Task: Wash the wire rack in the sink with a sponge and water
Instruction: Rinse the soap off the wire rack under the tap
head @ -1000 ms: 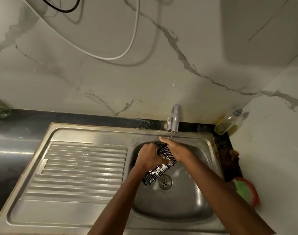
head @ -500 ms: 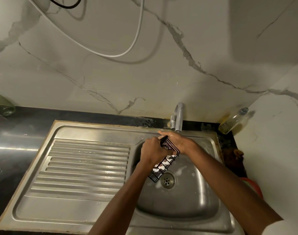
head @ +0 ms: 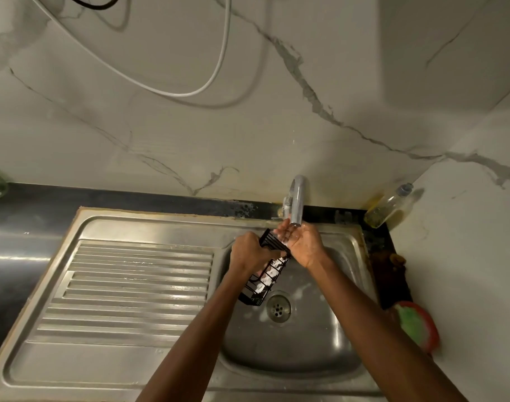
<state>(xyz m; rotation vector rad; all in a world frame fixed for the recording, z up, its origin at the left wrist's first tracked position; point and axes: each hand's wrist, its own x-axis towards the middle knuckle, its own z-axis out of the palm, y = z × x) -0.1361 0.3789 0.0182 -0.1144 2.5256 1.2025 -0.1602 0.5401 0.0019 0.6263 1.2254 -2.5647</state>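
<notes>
Left hand (head: pixel 248 252) grasps black wire rack (head: pixel 265 274) at frame centre, tilted over sink (head: pixel 291 340); right hand (head: pixel 301 242), fingers relaxed, cups its upper end beneath tap (head: pixel 296 201)

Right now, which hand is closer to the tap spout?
The right hand: it is cupped directly under the tap spout. The left hand grips the wire rack, lower and to the left.
</notes>
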